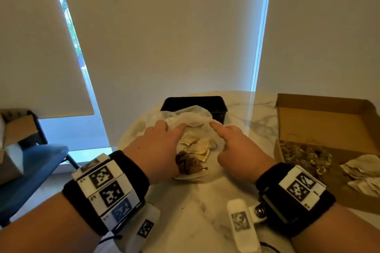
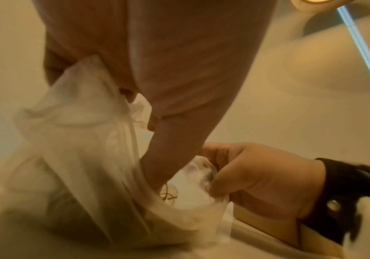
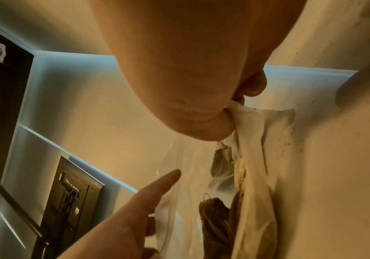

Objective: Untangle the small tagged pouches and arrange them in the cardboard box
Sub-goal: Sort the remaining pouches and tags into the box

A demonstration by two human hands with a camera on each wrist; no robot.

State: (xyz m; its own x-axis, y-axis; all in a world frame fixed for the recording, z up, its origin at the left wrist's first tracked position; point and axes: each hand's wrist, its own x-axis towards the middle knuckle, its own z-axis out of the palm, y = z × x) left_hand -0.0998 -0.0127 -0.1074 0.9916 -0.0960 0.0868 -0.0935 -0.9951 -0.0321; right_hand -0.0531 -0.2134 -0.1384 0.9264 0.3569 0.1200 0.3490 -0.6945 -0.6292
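A see-through plastic bag [image 1: 193, 119] lies on the marble table [image 1: 195, 215] with pale pouches [image 1: 197, 146] and brown ones [image 1: 186, 163] tangled in their strings inside. My left hand [image 1: 164, 141] holds the bag's left edge, index finger stretched along it. My right hand [image 1: 230, 144] pinches the right edge. In the left wrist view my left hand [image 2: 179, 70] bunches the bag [image 2: 80, 157] while the right hand [image 2: 257, 180] grips its rim. The right wrist view shows my right hand [image 3: 221, 122] pinching the bag [image 3: 257, 157] above a brown pouch [image 3: 213, 219].
An open cardboard box [image 1: 320, 125] stands at the right, with pale pouches [image 1: 362, 172] and a mottled dark-and-yellow heap [image 1: 304, 154] in it. A black tray [image 1: 195, 101] sits just behind the bag. A blue chair [image 1: 30, 168] is off the table's left edge.
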